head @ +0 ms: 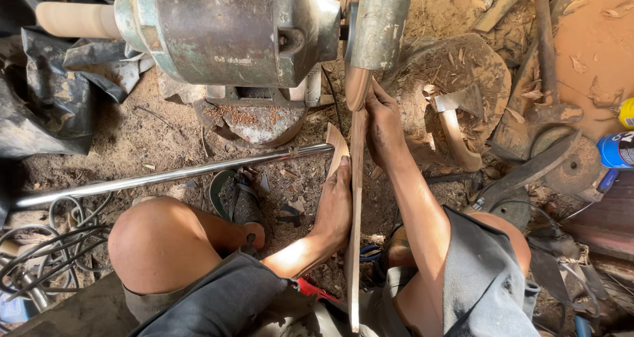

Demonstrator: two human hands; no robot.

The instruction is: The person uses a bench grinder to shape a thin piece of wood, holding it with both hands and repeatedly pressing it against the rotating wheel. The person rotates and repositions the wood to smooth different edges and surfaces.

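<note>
Bottom of frame: the person sits low, bare left knee (162,241) at lower left, dark shorts (224,304) across the bottom edge. A long thin wooden strip (355,205) runs on edge up the centre from between the legs to the machine above. The left hand (335,205), mid-centre, lies flat along the strip's left side — fingers straight and together, pressed against the wood, tips reaching a short, paler piece of wood (337,147) that leans just beside the strip. The left forearm comes up from the lap at a slant. The right hand (383,125), higher and just right of centre, clasps the strip's upper part; its fingers curl around the wood, knuckles up, and the forearm stretches back to the lower right. The strip's top end meets the rim of a grinding wheel (378,26) at top centre, on a worn grey-green motor housing (224,30) filling the upper left and middle. A shiny metal rod (172,175) lies across the sawdust-covered ground from the left edge toward the hands. Farther right, a small axe (456,122) rests on a wooden block (479,73), with a hammer (548,66) beyond it in the upper right.
</note>
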